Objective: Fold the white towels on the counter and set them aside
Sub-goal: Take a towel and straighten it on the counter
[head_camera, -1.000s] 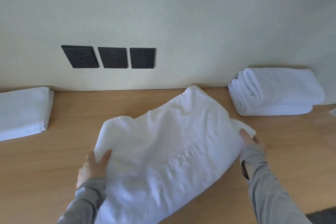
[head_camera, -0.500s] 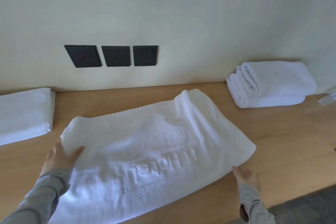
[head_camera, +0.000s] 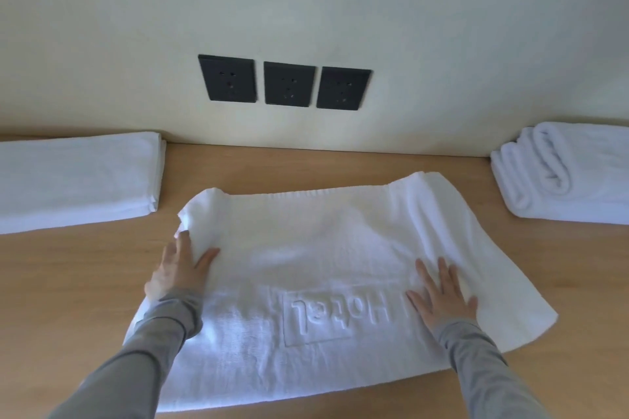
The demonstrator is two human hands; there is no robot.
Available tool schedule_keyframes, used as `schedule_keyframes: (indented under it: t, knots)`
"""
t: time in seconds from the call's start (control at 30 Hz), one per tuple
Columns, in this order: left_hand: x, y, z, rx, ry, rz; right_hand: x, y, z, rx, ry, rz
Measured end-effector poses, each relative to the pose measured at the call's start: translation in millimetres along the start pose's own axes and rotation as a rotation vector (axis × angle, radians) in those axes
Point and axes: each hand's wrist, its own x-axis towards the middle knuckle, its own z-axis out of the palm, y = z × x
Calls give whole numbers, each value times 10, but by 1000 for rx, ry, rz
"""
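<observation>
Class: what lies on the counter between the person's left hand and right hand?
In the head view, only the spread white towel lies between the left hand and right hand, showing its embossed Hotel panel.

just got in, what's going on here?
A person in grey sleeves has both hands on a white embossed terry towel spread on the light wooden counter. The right hand lies flat on it; the left hand touches its left edge. It is not yet set aside. A flat folded white towel stack sits left, a bulkier folded white towel pile right.
</observation>
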Motion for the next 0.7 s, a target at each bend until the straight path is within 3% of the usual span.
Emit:
schedule_keyframes:
  t: [0.1, 0.2, 0.3, 0.4, 0.47, 0.57, 0.63, 0.7]
  knots:
    - [-133, 153, 55, 46, 85, 180, -182, 161, 144, 37, -5, 95]
    - [-240, 267, 155, 118, 65, 274, -326, 377, 234, 58, -11, 174]
    - [-189, 241, 171, 172, -105, 109, -391, 546, 156, 86, -43, 234]
    - [-29, 222, 119, -173, -235, -119, -372, 545, -12, 179, -46, 297]
    - [76, 238, 89, -367, -340, -252, -351, 327, -151, 241, 79, 294]
    - [171, 231, 43, -416, -490, -345, -228, -310, -382, 282, 404, 46]
    - [204, 251, -2, -494, -623, -367, -119, -881, -540, 307, 457, -186]
    - [214, 273, -73, -566, -662, -322, -35, -1463, -682, 332, 402, -373]
